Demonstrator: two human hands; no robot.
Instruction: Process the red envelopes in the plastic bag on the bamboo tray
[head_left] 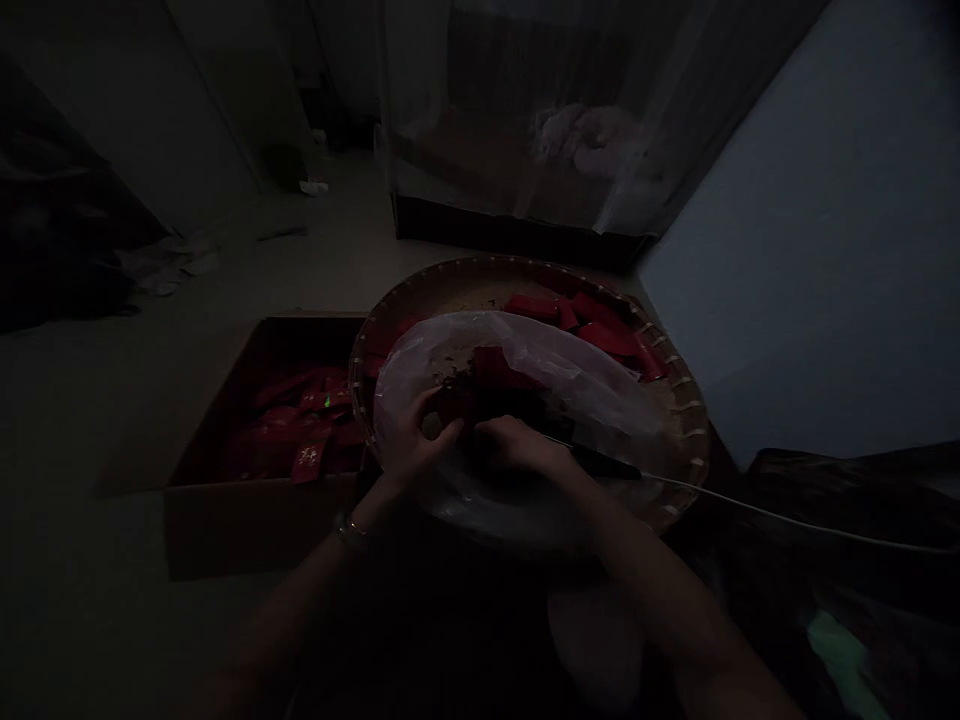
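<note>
Hands (409,445) over basket (694,415); carton (255,535) alongside

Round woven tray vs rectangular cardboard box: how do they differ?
The round woven tray curves all around; the rectangular cardboard box has straight walls. Translucent plastic lies in the tray; none shows in the box. The tray sits centre-frame, the box left of it. Both hold red packets.
</note>
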